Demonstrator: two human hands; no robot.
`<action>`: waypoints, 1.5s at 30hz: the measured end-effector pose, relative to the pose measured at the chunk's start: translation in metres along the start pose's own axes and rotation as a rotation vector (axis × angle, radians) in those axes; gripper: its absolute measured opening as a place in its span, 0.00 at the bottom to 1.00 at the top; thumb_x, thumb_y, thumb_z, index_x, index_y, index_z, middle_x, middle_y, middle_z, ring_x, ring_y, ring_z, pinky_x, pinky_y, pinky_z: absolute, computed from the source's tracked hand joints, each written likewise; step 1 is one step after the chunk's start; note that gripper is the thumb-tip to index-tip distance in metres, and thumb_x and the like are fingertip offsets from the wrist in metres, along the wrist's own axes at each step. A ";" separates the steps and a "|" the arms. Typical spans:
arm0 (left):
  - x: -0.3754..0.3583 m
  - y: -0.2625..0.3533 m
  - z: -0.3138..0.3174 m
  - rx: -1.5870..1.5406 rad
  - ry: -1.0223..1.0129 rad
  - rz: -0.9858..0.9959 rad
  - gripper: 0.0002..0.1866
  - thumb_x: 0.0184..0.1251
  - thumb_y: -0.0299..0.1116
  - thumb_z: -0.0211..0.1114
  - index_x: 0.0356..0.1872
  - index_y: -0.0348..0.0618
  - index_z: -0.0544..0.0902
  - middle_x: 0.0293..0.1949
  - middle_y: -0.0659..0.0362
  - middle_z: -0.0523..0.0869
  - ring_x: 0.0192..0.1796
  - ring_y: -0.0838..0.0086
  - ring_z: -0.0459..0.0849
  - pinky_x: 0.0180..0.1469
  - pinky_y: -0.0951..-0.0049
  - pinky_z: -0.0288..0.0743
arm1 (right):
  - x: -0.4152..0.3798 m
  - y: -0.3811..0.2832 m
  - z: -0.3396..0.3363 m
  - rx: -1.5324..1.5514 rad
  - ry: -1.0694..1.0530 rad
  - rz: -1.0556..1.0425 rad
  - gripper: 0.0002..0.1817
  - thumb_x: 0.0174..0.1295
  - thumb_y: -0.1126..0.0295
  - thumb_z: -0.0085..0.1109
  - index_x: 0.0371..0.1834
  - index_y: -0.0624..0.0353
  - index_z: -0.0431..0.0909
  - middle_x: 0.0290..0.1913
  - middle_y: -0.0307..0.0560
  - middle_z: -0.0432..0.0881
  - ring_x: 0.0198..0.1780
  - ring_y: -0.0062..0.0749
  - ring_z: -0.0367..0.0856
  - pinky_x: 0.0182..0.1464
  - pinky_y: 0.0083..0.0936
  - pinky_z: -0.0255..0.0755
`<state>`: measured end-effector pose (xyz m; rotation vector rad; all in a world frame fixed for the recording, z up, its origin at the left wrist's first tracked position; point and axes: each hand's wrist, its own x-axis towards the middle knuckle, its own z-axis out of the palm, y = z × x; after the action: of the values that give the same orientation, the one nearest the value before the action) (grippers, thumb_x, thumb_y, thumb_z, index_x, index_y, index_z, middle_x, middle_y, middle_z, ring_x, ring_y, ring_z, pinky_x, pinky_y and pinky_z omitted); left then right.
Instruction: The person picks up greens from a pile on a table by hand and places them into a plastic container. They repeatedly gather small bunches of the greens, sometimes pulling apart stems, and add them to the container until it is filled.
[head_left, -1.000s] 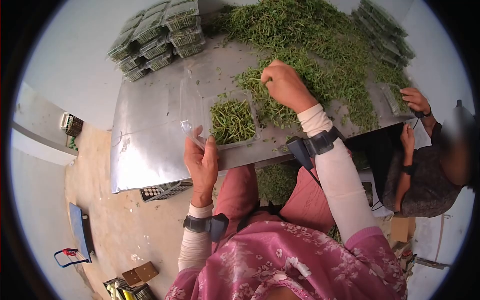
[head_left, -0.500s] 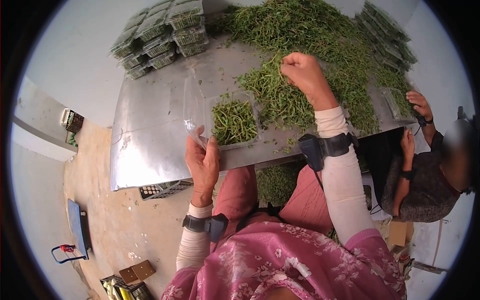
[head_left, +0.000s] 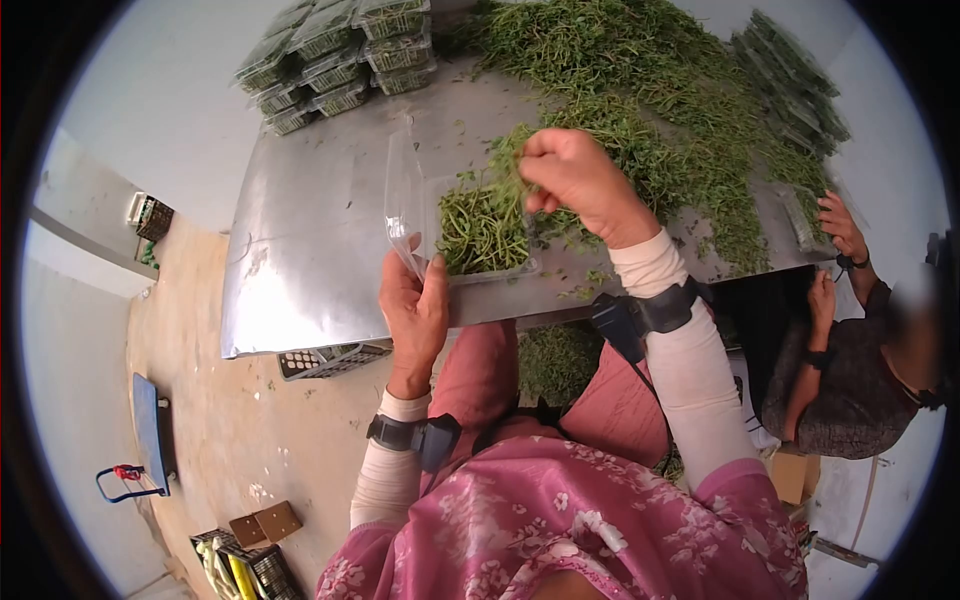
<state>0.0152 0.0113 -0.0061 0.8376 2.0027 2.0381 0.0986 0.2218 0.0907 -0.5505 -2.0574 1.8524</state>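
Observation:
An open clear plastic box holding green stems lies at the table's near edge, its transparent lid raised on the left side. My left hand grips the box at its front left corner, thumb on the rim and fingers behind the lid. Above the box's right side, my right hand pinches a small bunch of greens that hangs from its fingertips. Behind and to the right, a big heap of loose greens spreads over the metal table.
Filled boxes are stacked at the back left, more at the back right. A co-worker sits at the right, one hand near another box. A crate is under the table; a blue trolley stands left.
My right hand has moved left and nearer from the heap to over the box, with greens in its fingers. My left hand still holds the box. The whole view has shifted slightly.

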 end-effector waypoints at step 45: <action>-0.002 0.005 0.001 0.019 -0.006 -0.034 0.19 0.73 0.30 0.61 0.59 0.31 0.72 0.27 0.67 0.76 0.28 0.85 0.70 0.29 0.82 0.64 | 0.006 0.008 0.014 0.001 -0.111 -0.086 0.12 0.67 0.64 0.61 0.38 0.63 0.82 0.26 0.37 0.82 0.24 0.14 0.76 0.25 0.13 0.66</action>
<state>0.0187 0.0107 -0.0018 0.8067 2.0217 1.9989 0.0872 0.2137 0.0813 -0.3596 -2.1147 1.8728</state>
